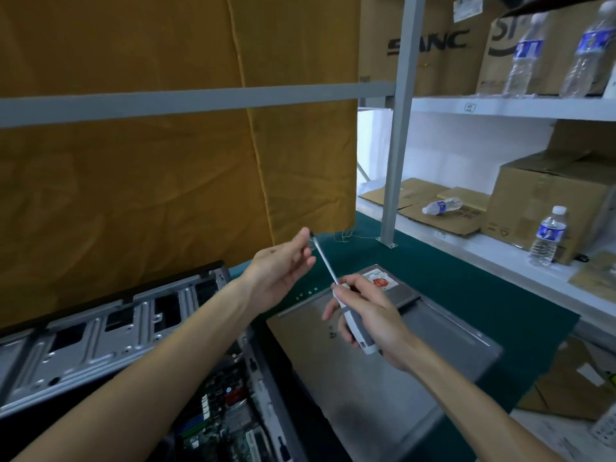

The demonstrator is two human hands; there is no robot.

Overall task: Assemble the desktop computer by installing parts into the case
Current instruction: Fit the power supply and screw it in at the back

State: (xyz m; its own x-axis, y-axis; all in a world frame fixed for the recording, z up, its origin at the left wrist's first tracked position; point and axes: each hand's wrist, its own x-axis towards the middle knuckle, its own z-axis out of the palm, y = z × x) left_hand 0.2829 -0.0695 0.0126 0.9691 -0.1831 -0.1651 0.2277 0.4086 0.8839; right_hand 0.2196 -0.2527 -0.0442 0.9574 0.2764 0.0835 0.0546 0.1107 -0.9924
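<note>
My one camera sits on my head and looks forward and down along my forearms. My left hand [283, 271] and right hand [370, 315] meet near the middle of the picture, close to the lens. Its wide angle bends straight edges, such as the grey metal shelf post [400, 118] rising to my right. The open grey steel computer case [100, 335] lies low on my left, cut off by the frame's bottom edge, so its inside is, I think, only partly shown.
</note>
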